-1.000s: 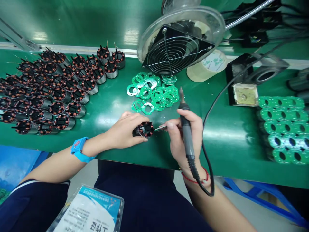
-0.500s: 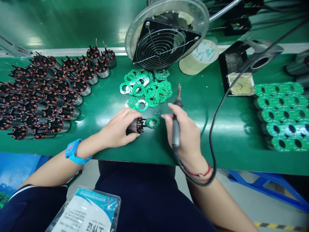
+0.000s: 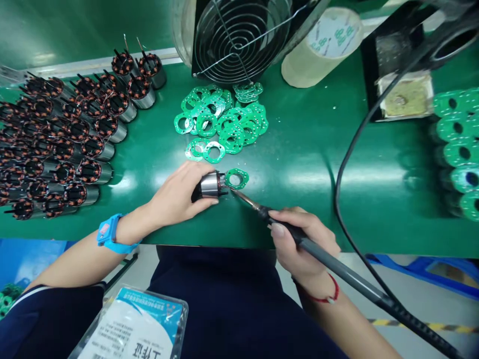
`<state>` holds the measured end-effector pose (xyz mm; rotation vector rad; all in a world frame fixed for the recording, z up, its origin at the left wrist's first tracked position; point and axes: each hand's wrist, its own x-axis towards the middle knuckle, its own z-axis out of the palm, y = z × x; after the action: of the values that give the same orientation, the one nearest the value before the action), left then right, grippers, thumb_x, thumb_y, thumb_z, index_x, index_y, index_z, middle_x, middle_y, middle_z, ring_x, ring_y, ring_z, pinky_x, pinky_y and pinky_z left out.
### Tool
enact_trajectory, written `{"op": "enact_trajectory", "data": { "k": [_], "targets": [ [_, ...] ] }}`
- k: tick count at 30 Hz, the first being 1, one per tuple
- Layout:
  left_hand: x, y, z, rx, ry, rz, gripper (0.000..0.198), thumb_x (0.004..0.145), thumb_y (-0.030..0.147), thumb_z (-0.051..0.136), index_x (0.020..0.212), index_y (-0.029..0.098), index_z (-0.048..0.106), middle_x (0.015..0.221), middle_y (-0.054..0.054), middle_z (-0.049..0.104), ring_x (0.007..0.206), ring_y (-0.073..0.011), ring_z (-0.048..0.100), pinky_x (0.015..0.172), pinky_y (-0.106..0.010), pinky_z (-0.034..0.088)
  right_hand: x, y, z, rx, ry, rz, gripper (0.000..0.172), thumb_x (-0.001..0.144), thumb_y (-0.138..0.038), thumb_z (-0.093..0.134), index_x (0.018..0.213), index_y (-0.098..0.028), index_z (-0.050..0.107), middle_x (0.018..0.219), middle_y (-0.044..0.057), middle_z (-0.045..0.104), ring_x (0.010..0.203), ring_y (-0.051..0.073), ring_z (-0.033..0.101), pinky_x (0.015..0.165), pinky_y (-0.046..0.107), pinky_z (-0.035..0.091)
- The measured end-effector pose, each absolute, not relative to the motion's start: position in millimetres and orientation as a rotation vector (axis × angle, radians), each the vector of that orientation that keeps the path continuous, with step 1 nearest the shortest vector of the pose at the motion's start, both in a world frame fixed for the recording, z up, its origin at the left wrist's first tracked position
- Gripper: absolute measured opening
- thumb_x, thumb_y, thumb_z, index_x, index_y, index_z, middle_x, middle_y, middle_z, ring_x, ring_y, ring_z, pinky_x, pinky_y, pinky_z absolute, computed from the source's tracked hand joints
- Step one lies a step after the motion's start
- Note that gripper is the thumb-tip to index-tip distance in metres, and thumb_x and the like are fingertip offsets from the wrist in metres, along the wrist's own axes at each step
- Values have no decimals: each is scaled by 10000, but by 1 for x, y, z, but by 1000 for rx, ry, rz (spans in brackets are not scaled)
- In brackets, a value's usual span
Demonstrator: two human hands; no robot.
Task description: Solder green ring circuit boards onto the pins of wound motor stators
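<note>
My left hand [image 3: 178,195] is wrapped round a motor stator [image 3: 210,185], which lies on its side with its pins facing right. At those pins stands a green ring-shaped circuit board [image 3: 242,182], its edge close to the stator's end. My right hand [image 3: 305,244] grips a soldering iron [image 3: 318,253] by its dark handle. The iron's tip points left and reaches the lower edge of the board beside the pins; whether it touches cannot be made out. A loose pile of similar green boards [image 3: 230,137] lies just beyond my left hand.
Several rows of upright stators [image 3: 88,147] fill the left of the green bench. A fan [image 3: 239,45] stands at the back, beside a tape roll [image 3: 322,50]. Farther right are a soldering-iron stand with a sponge [image 3: 406,99] and board-topped stators [image 3: 458,127]. The iron's cable [image 3: 342,169] loops across the right side.
My right hand has turned the soldering iron from pointing away to pointing left, bringing its tip to the board. My left hand still holds the stator, now rolled slightly. The view has shifted.
</note>
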<state>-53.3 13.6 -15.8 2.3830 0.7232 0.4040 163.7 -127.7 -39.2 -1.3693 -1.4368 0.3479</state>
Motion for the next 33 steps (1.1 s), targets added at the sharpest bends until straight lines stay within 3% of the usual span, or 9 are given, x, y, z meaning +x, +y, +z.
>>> {"op": "enact_trajectory", "data": {
  "k": [9, 24, 33],
  "targets": [
    [-53, 14, -20, 2416, 703, 488, 488, 879, 433, 668, 1270, 206, 484, 1219, -107, 637, 1114, -253, 594, 942, -416, 477, 165, -125, -35, -1327, -1632, 213, 208, 836, -102, 640, 989, -242, 650, 695, -8, 700, 519, 148, 640, 459, 270, 536],
    [-53, 15, -23, 2588, 519, 580, 468, 906, 358, 651, 1315, 199, 492, 1229, -130, 631, 1134, -264, 593, 951, -439, 477, 167, -128, -36, -1377, -1442, 374, 119, 881, -160, 614, 971, -225, 656, 712, 7, 692, 509, 126, 622, 445, 253, 520],
    [-52, 15, -25, 2750, 413, 600, 477, 921, 281, 631, 1345, 161, 450, 1208, -153, 631, 1134, -255, 589, 936, -419, 522, 167, -128, -37, -1321, -1594, 247, 218, 833, -84, 640, 1011, -207, 653, 713, 4, 692, 537, 140, 632, 479, 263, 537]
  ]
}}
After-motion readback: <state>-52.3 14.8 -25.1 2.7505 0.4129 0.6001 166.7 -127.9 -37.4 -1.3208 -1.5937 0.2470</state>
